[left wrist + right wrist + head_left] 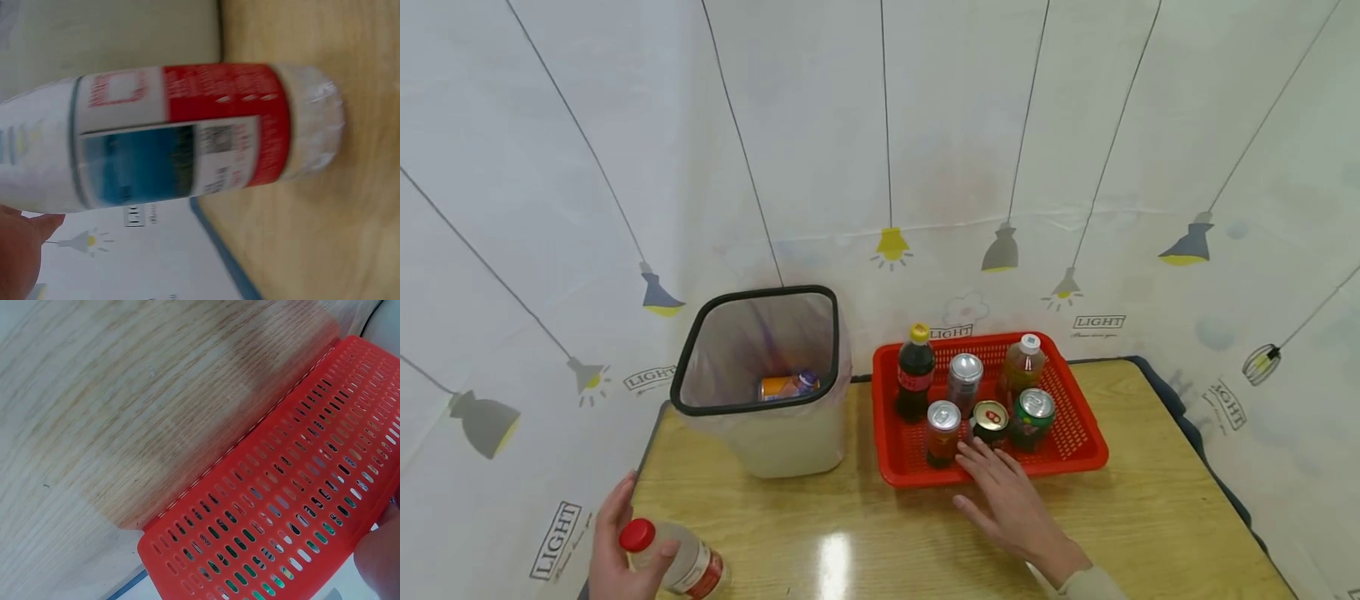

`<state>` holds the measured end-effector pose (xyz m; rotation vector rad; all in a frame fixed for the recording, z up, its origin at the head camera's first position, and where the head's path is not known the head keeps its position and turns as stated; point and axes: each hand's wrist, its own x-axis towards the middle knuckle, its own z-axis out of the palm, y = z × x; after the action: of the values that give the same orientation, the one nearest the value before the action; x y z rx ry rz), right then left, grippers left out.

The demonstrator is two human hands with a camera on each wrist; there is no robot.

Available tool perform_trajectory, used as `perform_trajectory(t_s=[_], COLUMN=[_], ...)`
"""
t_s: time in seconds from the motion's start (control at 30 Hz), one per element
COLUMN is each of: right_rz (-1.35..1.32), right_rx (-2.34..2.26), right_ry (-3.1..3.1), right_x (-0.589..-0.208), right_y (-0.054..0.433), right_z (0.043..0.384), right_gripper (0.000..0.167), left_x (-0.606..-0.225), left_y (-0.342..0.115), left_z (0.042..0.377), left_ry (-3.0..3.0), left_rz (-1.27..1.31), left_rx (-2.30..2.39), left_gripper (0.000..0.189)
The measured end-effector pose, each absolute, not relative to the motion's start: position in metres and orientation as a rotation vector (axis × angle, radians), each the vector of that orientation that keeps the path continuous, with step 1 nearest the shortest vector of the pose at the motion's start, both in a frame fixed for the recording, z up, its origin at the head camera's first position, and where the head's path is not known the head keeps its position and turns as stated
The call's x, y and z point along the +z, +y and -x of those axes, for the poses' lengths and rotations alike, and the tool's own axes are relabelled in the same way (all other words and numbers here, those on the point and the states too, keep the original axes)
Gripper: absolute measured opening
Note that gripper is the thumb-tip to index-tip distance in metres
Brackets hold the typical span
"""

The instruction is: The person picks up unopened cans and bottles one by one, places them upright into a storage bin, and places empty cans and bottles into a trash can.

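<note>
At the near left, my left hand (pixel 617 558) has its thumb and fingers round a clear plastic bottle (pixel 673 554) with a red cap and a red and white label. The left wrist view shows the bottle (pixel 181 134) large, its base toward the wooden table; whether it touches is unclear. My right hand (pixel 1011 504) reaches over the front rim of a red basket (pixel 891 467), fingers extended beside a dark can (pixel 990 422). A can with a silver top (pixel 943 417) stands just left of those fingertips. The right hand is mostly cut off in its wrist view.
Also in the basket are a cola bottle (pixel 916 375), a silver can (pixel 965 375), a white-capped bottle (pixel 1024 367) and a green can (pixel 1034 417). Left of it stands a lined bin (pixel 790 446) with drink containers inside. Patterned cloth (pixel 850 125) surrounds the table (pixel 887 533).
</note>
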<state>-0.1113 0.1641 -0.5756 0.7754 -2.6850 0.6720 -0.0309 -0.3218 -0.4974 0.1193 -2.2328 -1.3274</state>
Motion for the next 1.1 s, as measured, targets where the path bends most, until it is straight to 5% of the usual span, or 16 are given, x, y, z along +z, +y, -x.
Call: perform_trajectory(t_s=[0.3, 0.57, 1.1], right_rz=[-0.782, -0.783, -0.735], right_rx=[0.654, 0.653, 0.652], right_ry=[-2.682, -2.698, -2.628], right_x=[-0.577, -0.578, -0.568], right_y=[0.165, 0.165, 0.184], right_z=[0.112, 0.113, 0.11], right_gripper=[0.058, 0.058, 0.056], left_x=[-0.521, -0.527, -0.529], left_y=[-0.307, -0.311, -0.307], left_z=[0.028, 0.036, 0.038], left_ry=[-2.226, -2.279, -2.209], left_rz=[-0.449, -0.633, -0.534], left_rx=[-1.347, -1.392, -1.357], left_gripper=[0.076, 0.048, 0.02])
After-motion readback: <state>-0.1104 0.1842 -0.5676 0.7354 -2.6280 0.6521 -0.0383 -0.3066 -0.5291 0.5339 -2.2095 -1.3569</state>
